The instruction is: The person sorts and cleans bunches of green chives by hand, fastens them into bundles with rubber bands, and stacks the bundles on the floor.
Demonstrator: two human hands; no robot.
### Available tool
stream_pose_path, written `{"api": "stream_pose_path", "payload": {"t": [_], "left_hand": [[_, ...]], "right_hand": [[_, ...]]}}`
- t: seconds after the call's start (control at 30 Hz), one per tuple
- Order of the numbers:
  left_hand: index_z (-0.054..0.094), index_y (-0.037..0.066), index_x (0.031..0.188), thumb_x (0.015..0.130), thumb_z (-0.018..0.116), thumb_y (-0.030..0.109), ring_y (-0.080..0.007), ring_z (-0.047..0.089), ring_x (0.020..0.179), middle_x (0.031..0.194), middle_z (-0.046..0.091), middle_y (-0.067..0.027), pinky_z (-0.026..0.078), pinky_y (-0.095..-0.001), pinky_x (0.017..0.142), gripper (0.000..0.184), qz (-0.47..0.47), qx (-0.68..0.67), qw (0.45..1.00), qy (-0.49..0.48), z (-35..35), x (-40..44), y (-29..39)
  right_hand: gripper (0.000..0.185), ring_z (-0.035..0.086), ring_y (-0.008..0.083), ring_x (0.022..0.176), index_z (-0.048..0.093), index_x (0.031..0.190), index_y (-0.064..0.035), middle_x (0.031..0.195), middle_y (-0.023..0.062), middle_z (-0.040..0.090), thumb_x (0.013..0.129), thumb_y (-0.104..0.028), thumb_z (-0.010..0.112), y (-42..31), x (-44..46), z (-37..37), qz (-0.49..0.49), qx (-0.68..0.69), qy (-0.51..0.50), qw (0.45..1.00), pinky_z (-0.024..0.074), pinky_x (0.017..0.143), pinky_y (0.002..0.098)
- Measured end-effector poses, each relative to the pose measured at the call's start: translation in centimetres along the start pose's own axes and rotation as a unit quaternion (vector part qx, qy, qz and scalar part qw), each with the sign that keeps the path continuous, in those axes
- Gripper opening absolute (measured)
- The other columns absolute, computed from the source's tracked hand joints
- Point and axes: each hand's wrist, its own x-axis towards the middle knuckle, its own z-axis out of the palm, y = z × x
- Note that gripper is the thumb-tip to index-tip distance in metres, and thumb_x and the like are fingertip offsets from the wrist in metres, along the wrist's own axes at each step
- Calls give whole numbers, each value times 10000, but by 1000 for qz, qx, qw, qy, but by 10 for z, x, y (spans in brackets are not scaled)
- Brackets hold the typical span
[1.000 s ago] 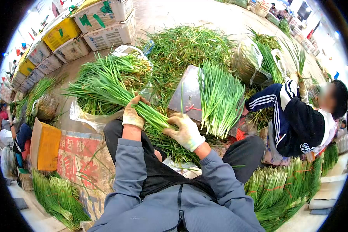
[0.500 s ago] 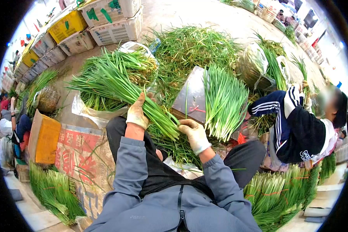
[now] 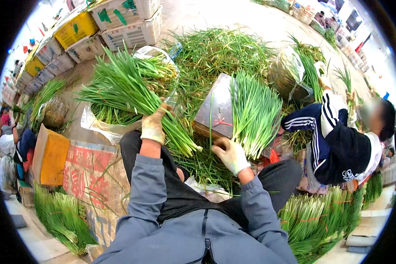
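A bunch of garlic chives (image 3: pixel 138 94) slants across in front of me, leaf tips up to the left and pale stem ends down to the right. My left hand (image 3: pixel 154 124), in a light glove, is wrapped around its lower part. Just right of the stem ends is my gloved right hand (image 3: pixel 231 154), apart from the bunch with fingers pinched; what they hold, if anything, I cannot make out. A single green blade (image 3: pixel 210 114) runs down close to those fingertips. Beyond the hand, a pile of chives (image 3: pixel 256 114) lies on a grey-topped box (image 3: pixel 215 101).
Loose chives (image 3: pixel 224 53) heap on the floor ahead, and more lie on a plastic bag (image 3: pixel 103 126) at left. Stacked crates (image 3: pixel 130 33) stand back left. A co-worker (image 3: pixel 343 141) sits at right. Tied bundles (image 3: pixel 312 220) lie near my right knee, beside an orange box (image 3: pixel 53 156) at far left.
My right hand has drawn away from the stem ends, moving right and slightly down. The left hand and its bunch have shifted slightly left. The co-worker's arm has reached toward the bagged chives.
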Motion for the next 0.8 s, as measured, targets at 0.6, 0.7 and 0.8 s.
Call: {"api": "stream_pose_path", "payload": {"t": [0.6, 0.7, 0.8], "left_hand": [[625, 109, 1213, 930, 719, 149, -188, 616, 715, 995, 683, -86, 532, -370, 658, 302, 5, -153, 987, 44, -48, 35, 25], [630, 122, 1198, 926, 725, 149, -176, 630, 707, 995, 700, -70, 533, -364, 662, 289, -5, -124, 990, 70, -38, 32, 23], [648, 131, 1170, 926, 721, 144, -174, 639, 703, 977, 709, -61, 535, -357, 660, 255, -25, -125, 992, 8, -31, 27, 15]], "right_hand": [[262, 692, 196, 930, 729, 1087, -61, 1026, 71, 742, 873, -210, 713, 66, -19, 2, 75, 228, -128, 962, 547, 866, 337], [416, 679, 286, 1078, 695, 1203, -37, 1190, 149, 712, 860, -269, 734, 69, -19, 23, 46, 81, -57, 994, 508, 968, 347], [437, 697, 228, 992, 626, 1252, -29, 1102, 130, 717, 880, -236, 726, 9, 4, 12, 11, 282, 36, 959, 527, 901, 329]]}}
